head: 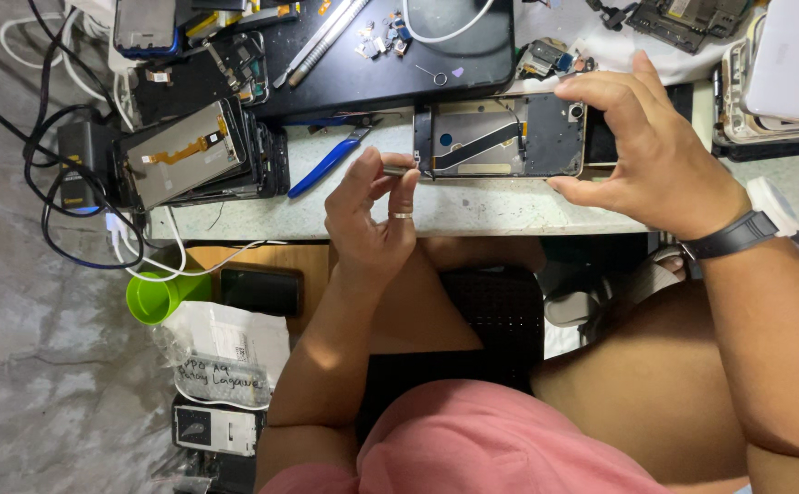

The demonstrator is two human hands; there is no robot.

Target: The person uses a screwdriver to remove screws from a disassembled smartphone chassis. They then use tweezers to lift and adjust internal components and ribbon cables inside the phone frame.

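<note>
**Fingers pinch a small tool at the edge of an opened phone**

Fingers of the left hand are pinched together on a small metal tool, its tip meeting the left end of an opened phone. A ring sits on one finger of that hand. Right hand, with a black watch on its wrist, grasps the phone's right end, thumb at the near edge and fingers curled over the far edge. This phone lies flat on the pale surface, close to its near edge, back cover off, with a dark ribbon cable crossing its inner frame.

Just left of the tool lie blue-handled pliers. Further left, a stack of phone screens rests by a tangle of black cables and a dark charger block. Behind the phone lies a black mat carrying tweezers and small loose parts. Below the surface edge stand a green cup, a dark phone and a clear plastic bag. The person's pink shirt and bare knees fill the lower view
</note>
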